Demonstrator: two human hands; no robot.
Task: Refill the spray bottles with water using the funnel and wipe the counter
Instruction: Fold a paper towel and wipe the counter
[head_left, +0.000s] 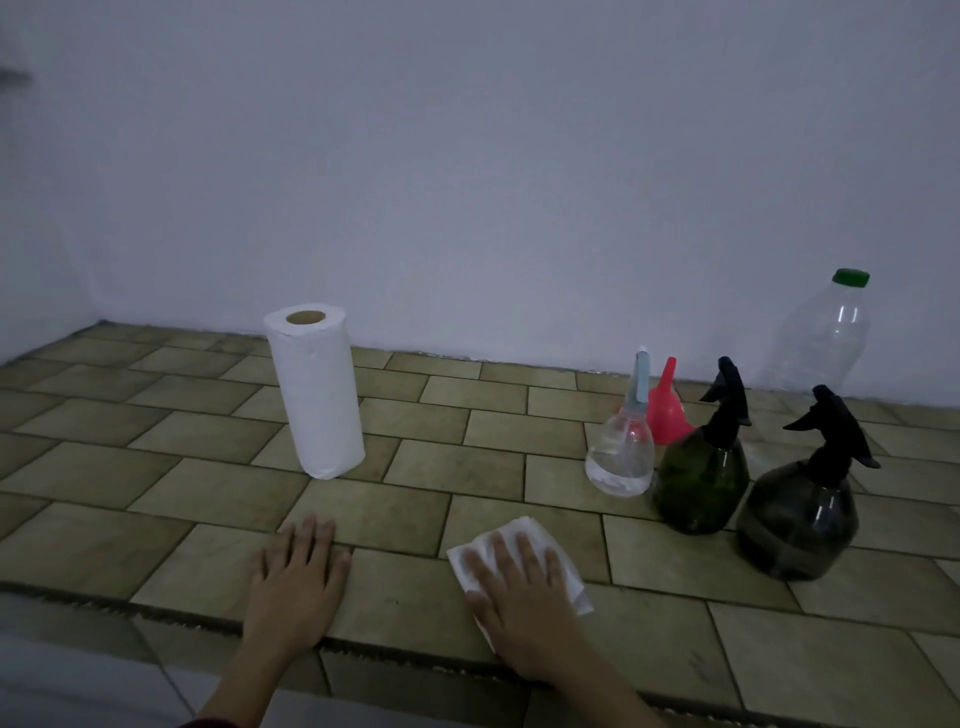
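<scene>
My right hand presses flat with straight fingers on a folded white paper towel lying on the tiled counter near its front edge. My left hand rests flat on the tiles to its left, holding nothing. At the right stand three spray bottles: a small clear one with a pale blue sprayer, a dark green one and a dark grey one, both with black trigger heads. A red funnel stands upside down behind the clear bottle.
A roll of white paper towel stands upright left of centre. A large clear plastic bottle with a green cap stands at the back right by the white wall. The counter's front edge runs just below my wrists.
</scene>
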